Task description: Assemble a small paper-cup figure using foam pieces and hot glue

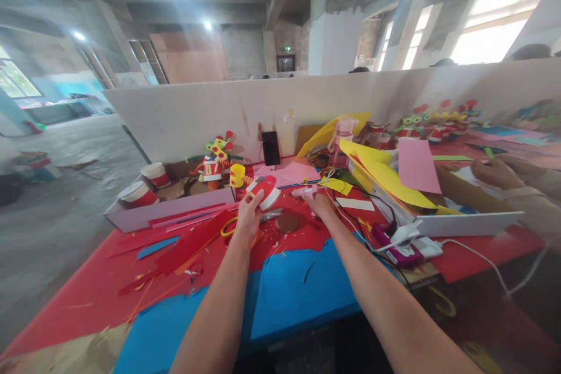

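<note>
My left hand (pixel 249 215) is closed around a red and white paper cup (pixel 268 194), which is tilted above the table. Just behind it shows a yellow paper tube (pixel 237 175) with an orange coiled strip; I cannot tell whether it is joined to the cup. My right hand (pixel 319 203) reaches forward, its fingers closed on a pink glue gun (pixel 302 191) low over the table; the hand hides part of it. Between my hands lie scissors with yellow handles (pixel 228 227) and a round brown disc (pixel 287 222).
Blue sheets (pixel 302 286) and red paper strips (pixel 193 245) cover the near table. A purple power strip (pixel 397 248) with cords lies at right, by a box (pixel 473 224) of coloured paper. A phone (pixel 270 148) leans on the partition. Another person's hand (pixel 499 174) is at far right.
</note>
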The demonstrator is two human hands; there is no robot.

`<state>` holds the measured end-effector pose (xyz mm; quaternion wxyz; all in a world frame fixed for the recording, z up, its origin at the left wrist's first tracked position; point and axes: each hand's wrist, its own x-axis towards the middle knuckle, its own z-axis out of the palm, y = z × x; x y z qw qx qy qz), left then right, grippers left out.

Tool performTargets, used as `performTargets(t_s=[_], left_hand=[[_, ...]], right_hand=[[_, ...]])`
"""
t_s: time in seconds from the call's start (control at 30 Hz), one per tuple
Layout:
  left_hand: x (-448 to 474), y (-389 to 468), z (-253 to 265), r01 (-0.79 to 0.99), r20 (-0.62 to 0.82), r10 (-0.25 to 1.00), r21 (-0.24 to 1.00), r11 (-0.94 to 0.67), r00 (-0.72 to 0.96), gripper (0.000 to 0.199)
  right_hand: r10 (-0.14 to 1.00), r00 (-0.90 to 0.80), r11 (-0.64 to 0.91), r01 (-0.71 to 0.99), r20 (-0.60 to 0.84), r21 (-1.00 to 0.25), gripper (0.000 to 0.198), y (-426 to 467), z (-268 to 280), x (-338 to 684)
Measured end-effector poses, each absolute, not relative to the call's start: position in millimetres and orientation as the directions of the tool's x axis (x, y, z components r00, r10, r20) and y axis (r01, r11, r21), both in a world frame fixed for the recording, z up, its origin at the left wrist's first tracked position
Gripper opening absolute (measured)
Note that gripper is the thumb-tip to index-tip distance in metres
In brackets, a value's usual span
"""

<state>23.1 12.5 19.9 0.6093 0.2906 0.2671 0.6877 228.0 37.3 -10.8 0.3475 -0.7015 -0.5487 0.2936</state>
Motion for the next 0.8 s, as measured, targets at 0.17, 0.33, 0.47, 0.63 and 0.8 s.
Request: performTargets(t_s=[0.17, 0.33, 0.47, 0.63, 0.8], left_hand=[[22, 11, 17, -0.625, 0.070, 0.993, 0.772, -0.116, -0.097, 0.027], [21, 12, 16, -0.608, 0.050, 0.991, 0.786, -0.115, -0.123, 0.026], [22, 11, 16, -0.581, 0.095, 0.987, 0.799, -0.155, -0.131, 0.026], [23, 13, 13, -0.569, 0.103, 0.984, 0.805, -0.168, -0.145, 0.027], [25, 13, 13, -0.569, 0.074, 0.989, 0.812, -0.134, -0.127, 0.028]], right_hand=[[0.955, 0.293, -0.228, 0.832, 0.050, -0.506, 0.046, 18, 9, 232], [0.934, -0.051, 0.202, 0.893, 0.355, -0.403, 0.025, 0, 15, 204], [0.953, -0.276, 0.303, 0.882, 0.125, -0.361, 0.046, -1, 10, 182], [0.962, -0.272, 0.265, 0.913, 0.022, -0.311, 0.059, -4, 7, 176], [0.961, -0.267, 0.273, 0.887, 0.067, -0.374, 0.062, -3, 4, 176]])
